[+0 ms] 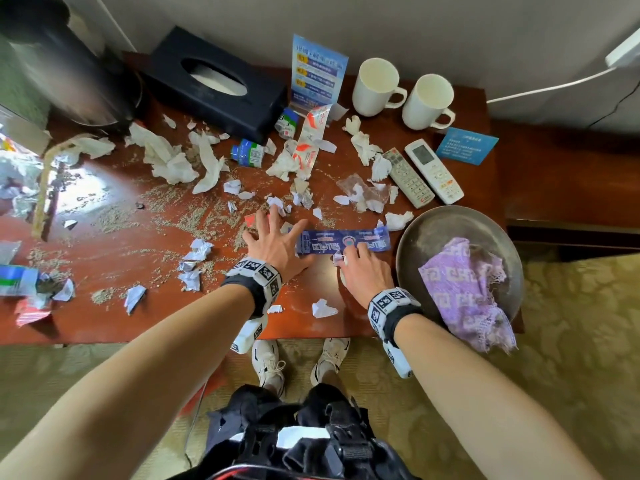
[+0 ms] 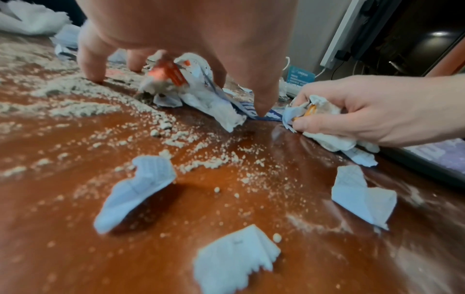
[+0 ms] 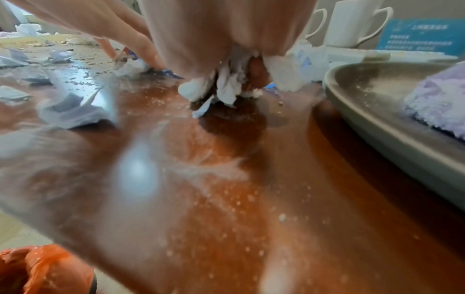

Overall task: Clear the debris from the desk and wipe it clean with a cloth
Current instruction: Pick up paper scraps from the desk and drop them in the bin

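Torn white paper scraps, crumpled tissues and pale grit litter the red-brown desk. My left hand lies spread over scraps near the middle, fingertips on the wood and thumb on a flat blue wrapper. In the left wrist view, orange-and-white scraps sit under the left hand. My right hand grips a wad of tissue and paper bits at the wrapper's near edge; the wad hangs below the palm. A purple cloth drapes from a metal basin.
Two white mugs and two remotes stand at the back right. A black tissue box, a blue sign, crushed cartons and a dark kettle line the back. An orange bag sits below the desk's front edge.
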Motion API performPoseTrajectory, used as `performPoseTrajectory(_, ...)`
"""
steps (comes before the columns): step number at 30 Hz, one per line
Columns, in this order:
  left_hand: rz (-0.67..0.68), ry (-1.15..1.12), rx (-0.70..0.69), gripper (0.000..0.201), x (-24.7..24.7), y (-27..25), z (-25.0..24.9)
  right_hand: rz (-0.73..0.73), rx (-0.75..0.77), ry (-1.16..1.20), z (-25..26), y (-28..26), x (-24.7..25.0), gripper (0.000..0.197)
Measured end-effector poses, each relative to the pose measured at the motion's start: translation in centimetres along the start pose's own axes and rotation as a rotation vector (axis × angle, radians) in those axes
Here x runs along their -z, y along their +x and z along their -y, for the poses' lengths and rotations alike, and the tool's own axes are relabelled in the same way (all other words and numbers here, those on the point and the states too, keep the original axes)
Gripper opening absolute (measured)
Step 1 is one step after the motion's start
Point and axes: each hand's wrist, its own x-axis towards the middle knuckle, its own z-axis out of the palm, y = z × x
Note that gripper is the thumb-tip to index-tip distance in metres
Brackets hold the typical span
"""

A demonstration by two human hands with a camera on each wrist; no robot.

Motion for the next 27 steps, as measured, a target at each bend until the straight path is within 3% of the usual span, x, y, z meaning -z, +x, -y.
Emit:
performPoseTrajectory(15,-0.097,-0.080,-0.119,0.049,0.7,-0.1,-0.7,0.038,-0.029,0.099,0.2,1.2,1.0,0.045)
performPoseTrajectory(23,-0.039,-0.182,-0.143,0.041,1.3,0.5,-1.5,0.059,-0.037,0.127,0.3,1.0,1.6,0.029)
performPoseTrajectory(27,-0.010,-0.205,-0.117,0.038,1.7,1.1,-1.6,0.070,-0.044,0.180,0.3,1.2,2.5,0.031)
